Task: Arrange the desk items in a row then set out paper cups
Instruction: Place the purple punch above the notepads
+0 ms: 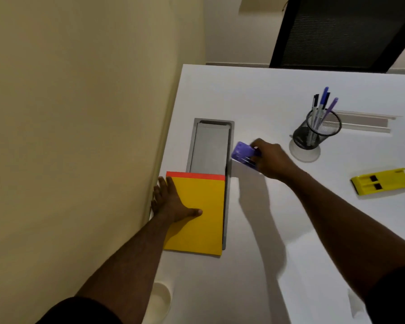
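Observation:
A yellow notepad point(201, 220) with a red top strip lies at the desk's left edge, partly over a grey recessed tray. My left hand point(171, 202) rests flat on the notepad's left side, fingers spread toward the wall. My right hand point(271, 160) grips a small purple object point(244, 154), a little blurred, just right of the tray. A black mesh pen holder point(316, 132) with several pens stands farther right. A yellow plastic item point(381, 182) lies near the right edge. A white paper cup point(160, 298) shows partly behind my left forearm.
The grey recessed tray point(208, 146) is set into the white desk point(290, 230). A beige wall runs along the left. A slot point(365, 123) is cut in the desk behind the pen holder. A dark chair back point(337, 31) stands beyond the far edge.

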Motion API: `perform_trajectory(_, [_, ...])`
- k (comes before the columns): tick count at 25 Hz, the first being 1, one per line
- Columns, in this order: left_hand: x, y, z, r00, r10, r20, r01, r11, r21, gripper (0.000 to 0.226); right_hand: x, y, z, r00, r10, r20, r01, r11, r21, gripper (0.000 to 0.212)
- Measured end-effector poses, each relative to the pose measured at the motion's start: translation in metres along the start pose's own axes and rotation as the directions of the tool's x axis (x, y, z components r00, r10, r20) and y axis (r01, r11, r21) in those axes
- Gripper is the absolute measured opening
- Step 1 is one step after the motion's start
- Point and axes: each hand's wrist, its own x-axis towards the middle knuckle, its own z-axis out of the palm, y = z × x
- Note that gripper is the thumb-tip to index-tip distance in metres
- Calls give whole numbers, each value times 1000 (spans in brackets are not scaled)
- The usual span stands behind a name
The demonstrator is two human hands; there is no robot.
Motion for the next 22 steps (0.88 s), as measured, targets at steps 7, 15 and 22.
perform_trajectory(7, [1, 1, 0, 1000, -9, -24, 10, 999, 41, 152, 63, -112, 72, 956, -214, 203, 209, 977, 47, 37])
perform_trajectory(15, [2, 5, 1, 999, -18, -28, 20, 998, 56, 150, 76, -107, 97, 970, -211, 121, 212, 977, 10, 50])
perform_trajectory(22, [-2, 10, -8, 998, -37, 44, 36, 999, 28, 152, 3, -27, 91, 941, -17, -338, 81, 981, 175, 41])
